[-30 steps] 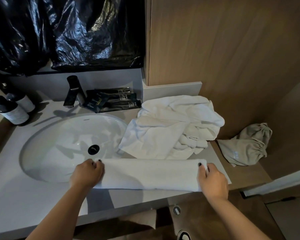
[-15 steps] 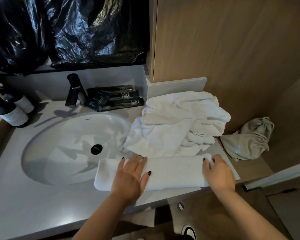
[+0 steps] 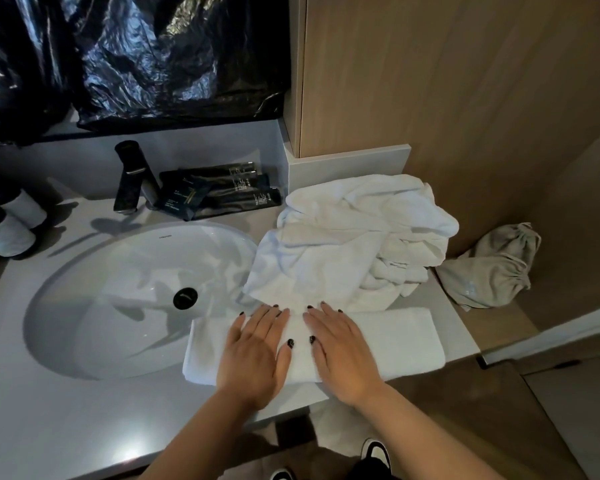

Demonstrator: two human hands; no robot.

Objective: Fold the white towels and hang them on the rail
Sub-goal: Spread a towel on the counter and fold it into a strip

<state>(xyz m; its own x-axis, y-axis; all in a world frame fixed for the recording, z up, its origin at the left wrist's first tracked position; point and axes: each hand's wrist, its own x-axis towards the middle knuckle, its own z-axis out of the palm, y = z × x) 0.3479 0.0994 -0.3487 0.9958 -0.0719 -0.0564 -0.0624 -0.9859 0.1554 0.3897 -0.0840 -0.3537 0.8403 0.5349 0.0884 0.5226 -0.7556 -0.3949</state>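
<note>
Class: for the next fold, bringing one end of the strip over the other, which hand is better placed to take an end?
Probably the left hand: it lies nearer the folded towel's left end than the right hand does to the right end. Both press flat, gripping nothing.

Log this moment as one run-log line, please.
left hand: flat | right hand: flat | folded towel: pressed on countertop

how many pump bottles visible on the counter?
2. Both stand at the far left edge of the counter, left of the sink: front bottle and rear bottle just behind it. Both are cut off by the frame; more could sit out of view.
</note>
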